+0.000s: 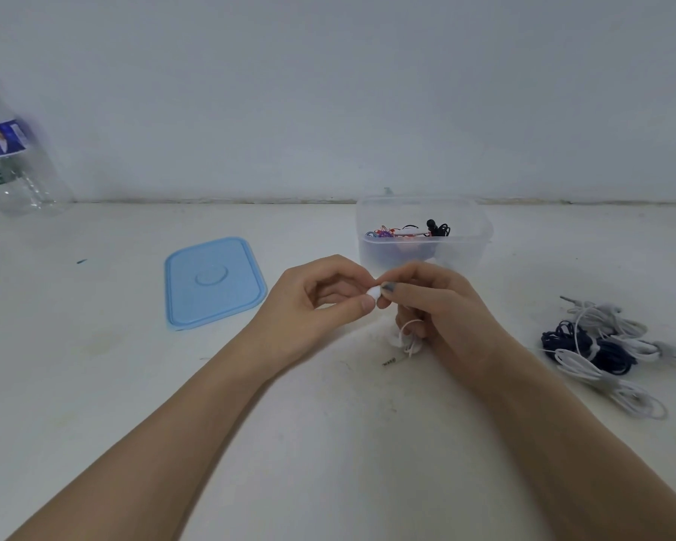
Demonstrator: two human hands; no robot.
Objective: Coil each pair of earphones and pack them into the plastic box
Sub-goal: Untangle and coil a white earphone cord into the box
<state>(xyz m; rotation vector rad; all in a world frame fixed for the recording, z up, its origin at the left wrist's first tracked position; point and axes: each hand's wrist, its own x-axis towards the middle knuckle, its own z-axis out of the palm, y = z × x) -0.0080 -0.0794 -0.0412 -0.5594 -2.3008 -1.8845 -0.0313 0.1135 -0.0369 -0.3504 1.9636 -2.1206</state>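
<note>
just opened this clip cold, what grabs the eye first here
Both hands meet mid-table, the left hand and right hand pinching white earphones whose cord dangles below. Behind them stands the open plastic box with earphones inside; its blue lid lies left, and a tangle of earphones lies right.

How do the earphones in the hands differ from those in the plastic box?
The white earphones are pinched by the left hand and right hand, with the plug dangling; the earphones in the plastic box are black and coloured, lying loose. Both are wired.
</note>
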